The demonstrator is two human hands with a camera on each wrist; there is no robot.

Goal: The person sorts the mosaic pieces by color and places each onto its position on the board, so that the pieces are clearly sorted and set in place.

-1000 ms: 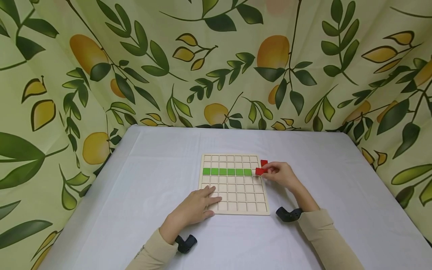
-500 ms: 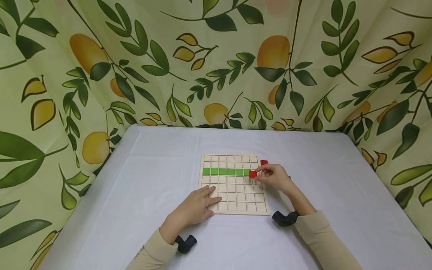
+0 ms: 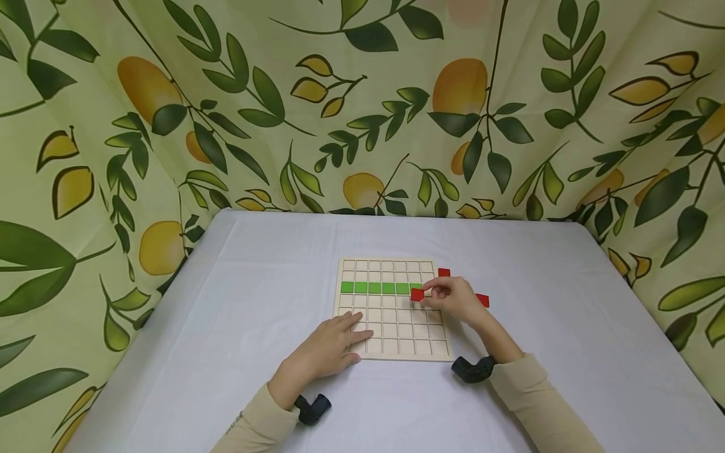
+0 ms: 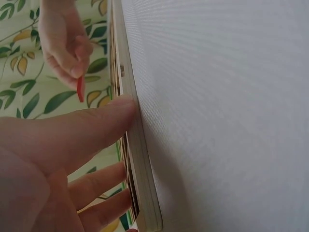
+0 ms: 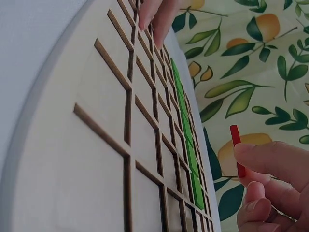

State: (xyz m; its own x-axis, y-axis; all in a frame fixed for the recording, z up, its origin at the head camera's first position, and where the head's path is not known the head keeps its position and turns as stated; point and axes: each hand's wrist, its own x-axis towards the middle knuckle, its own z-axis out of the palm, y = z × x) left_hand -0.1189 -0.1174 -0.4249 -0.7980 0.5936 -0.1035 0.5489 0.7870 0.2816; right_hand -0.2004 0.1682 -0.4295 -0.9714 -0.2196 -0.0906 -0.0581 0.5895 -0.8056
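Observation:
A pale wooden board [image 3: 391,329] with a grid of square recesses lies on the white table. Several green square tiles [image 3: 374,288] form a row across it, also visible in the right wrist view as a green strip [image 5: 186,125]. My left hand [image 3: 325,345] rests on the board's near left corner with fingers spread, its thumb at the near edge. Between thumb and fingertips my right hand [image 3: 453,298] pinches a red square tile [image 3: 417,294]. That tile is raised over the board, overlapping the right end of the green row in the head view.
One red tile [image 3: 444,272] lies off the board's far right side. More red [image 3: 483,301] shows beyond the right wrist, partly hidden by it. Black curved devices [image 3: 313,409] are worn at both wrists. A leaf-and-fruit patterned curtain [image 3: 362,126] surrounds the table's far and side edges.
My right hand has moved left over the board with the red tile, uncovering red to the right of the wrist. My left hand has stayed in place.

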